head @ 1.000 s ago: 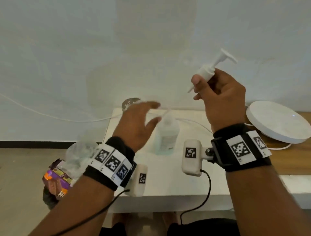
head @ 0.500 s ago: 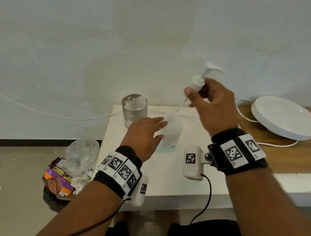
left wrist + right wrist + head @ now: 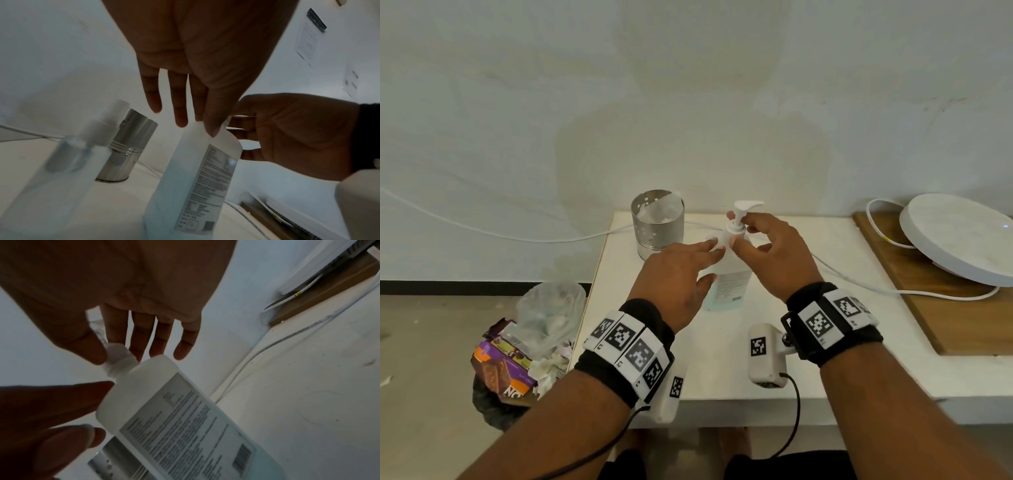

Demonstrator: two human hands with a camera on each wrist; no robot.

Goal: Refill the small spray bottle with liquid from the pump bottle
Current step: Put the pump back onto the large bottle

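Floor, far left: bin bag (image 3: 551, 308) and snack wrappers (image 3: 500, 363) piled beside the table (image 3: 722, 359).

Small spray bottle (image 3: 68, 155): only in the left wrist view, blurred, upright on the table just left of the steel cup (image 3: 657, 226). Hidden behind the left forearm in the head view.

Steel cup at the back of the table, paper stuffed inside, white cable (image 3: 517, 233) running behind it.

Left hand (image 3: 674, 277): grip wide, fingers straight and spread, fingertips (image 3: 211, 129) touching the shoulder of the pump bottle (image 3: 729, 281). Not wrapped round it.

Pump bottle upright mid-table, label facing the person, pale bluish liquid in the lower part. Pump head (image 3: 743, 212) seated on the neck, nozzle pointing right.

Right hand (image 3: 774, 253): grip narrow, thumb and index finger pinching the white pump collar (image 3: 119, 356); the other fingers extended past the neck.

Right side: round white disc device (image 3: 955, 236) on a wooden board (image 3: 928, 308), its cable looping back across the table.
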